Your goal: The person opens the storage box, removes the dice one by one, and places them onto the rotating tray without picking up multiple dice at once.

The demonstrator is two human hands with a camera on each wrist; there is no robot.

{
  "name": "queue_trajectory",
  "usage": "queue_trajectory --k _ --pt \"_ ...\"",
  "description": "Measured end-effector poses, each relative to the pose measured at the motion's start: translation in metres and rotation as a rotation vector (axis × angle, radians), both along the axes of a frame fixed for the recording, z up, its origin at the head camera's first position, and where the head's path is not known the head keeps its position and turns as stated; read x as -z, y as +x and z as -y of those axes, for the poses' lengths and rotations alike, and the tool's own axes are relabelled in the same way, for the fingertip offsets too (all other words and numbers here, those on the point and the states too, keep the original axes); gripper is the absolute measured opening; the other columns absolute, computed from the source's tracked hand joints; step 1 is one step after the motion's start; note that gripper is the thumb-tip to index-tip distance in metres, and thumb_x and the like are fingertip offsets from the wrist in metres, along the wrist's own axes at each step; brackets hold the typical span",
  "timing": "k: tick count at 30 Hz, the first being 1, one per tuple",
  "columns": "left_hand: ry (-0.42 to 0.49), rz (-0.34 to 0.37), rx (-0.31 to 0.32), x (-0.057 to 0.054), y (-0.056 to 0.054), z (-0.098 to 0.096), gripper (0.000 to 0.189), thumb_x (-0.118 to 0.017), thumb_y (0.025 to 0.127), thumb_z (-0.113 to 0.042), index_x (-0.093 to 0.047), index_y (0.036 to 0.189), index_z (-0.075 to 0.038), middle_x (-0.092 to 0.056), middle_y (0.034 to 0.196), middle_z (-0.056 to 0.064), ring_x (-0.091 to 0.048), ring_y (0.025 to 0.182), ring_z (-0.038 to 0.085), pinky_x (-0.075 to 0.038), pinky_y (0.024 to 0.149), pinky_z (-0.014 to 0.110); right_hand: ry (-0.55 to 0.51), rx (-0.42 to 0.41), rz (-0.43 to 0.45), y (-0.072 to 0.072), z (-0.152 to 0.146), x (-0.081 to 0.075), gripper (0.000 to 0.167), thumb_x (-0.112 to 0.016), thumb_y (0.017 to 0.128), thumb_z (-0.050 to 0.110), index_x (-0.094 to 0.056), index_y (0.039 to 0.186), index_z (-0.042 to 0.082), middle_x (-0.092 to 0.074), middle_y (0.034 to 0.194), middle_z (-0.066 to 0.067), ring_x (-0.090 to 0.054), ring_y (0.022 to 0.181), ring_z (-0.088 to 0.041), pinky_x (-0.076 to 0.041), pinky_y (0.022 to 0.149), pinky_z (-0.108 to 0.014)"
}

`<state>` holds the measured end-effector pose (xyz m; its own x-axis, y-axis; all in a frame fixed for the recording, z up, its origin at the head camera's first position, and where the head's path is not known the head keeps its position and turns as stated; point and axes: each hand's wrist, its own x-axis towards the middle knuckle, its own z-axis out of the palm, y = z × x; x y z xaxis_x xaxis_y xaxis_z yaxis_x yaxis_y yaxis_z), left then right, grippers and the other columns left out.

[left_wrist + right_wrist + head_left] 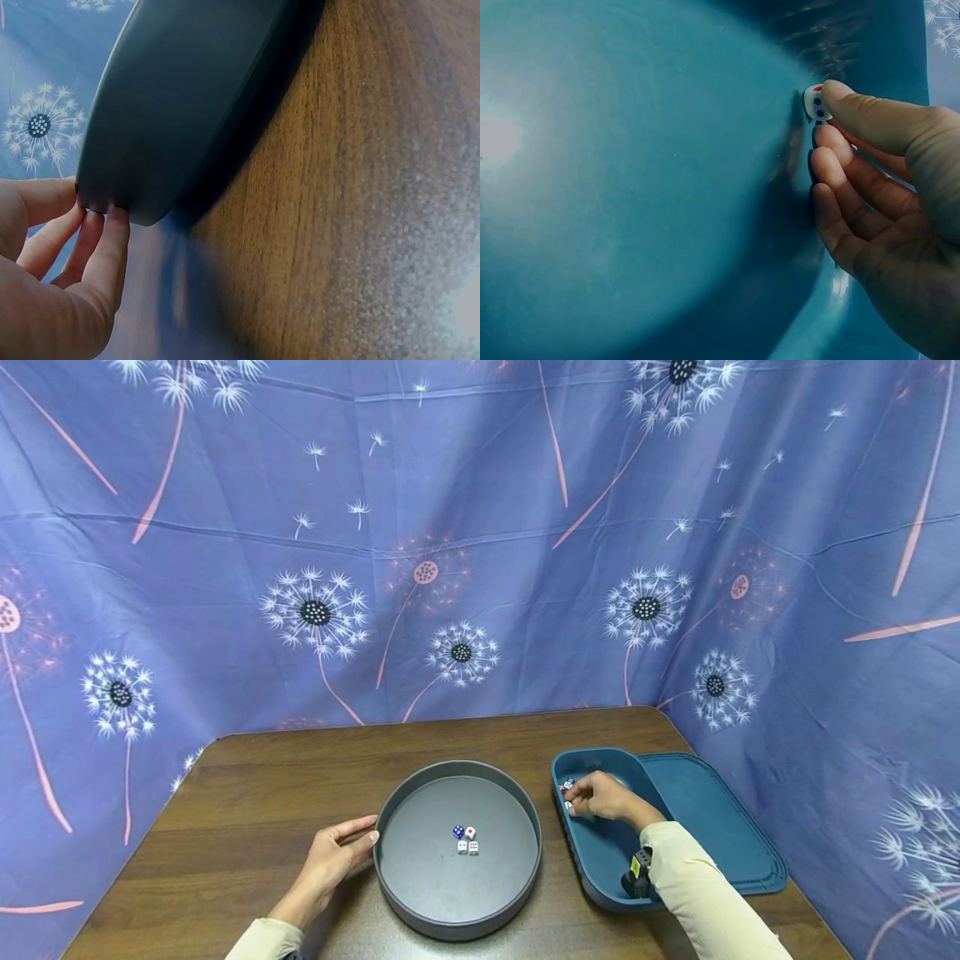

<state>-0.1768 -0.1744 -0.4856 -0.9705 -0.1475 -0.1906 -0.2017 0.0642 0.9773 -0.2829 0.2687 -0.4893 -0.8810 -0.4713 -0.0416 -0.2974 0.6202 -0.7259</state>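
My right hand (pixel 606 797) reaches into a deep teal bin (pixel 611 868) and pinches a white die (pixel 812 103) between thumb and fingertips, close to the bin's side wall. A red dot and blue dots show on that die. Other dice (pixel 567 784) lie just beyond the fingers, partly hidden. My left hand (pixel 330 858) touches the outer left wall of a round dark grey tray (pixel 457 931) with its fingertips and thumb, fingers fairly straight. Inside the tray, a blue die (pixel 458 832) and three white dice (pixel 473 847) sit in a tight cluster near the middle.
A flat teal lid (pixel 720 827) lies on the table to the right, partly behind the bin. The brown wooden table (pixel 300 777) extends left of the tray and behind it. A blue dandelion-print cloth (pixel 465 485) hangs along the back and sides.
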Motion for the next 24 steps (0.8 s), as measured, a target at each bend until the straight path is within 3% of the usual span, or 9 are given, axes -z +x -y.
queue_trajectory --k 17,24 --pt "0.018 -0.013 0.009 -0.0010 -0.0004 0.0018 0.035 -0.068 0.085 0.001 -0.061 0.119 0.009 -0.066 0.110 0.024 -0.067 0.091 0.020 -0.059 0.076 0.027 0.027 -0.005 -0.019 -0.0024 -0.0008 0.0026 0.007 -0.072 0.080 0.002 -0.069 0.086 0.002 -0.060 0.074 0.002 -0.052 0.066 -0.009 -0.047 0.054 -0.021" --pt "0.014 -0.027 0.018 0.0011 -0.0016 0.0026 0.036 -0.068 0.085 0.001 -0.061 0.119 0.009 -0.067 0.110 0.023 -0.067 0.089 0.018 -0.059 0.075 0.026 0.021 -0.012 -0.046 -0.0049 -0.0072 -0.0034 0.006 -0.072 0.082 0.005 -0.070 0.087 0.001 -0.063 0.075 0.001 -0.051 0.065 -0.006 -0.046 0.054 -0.020"
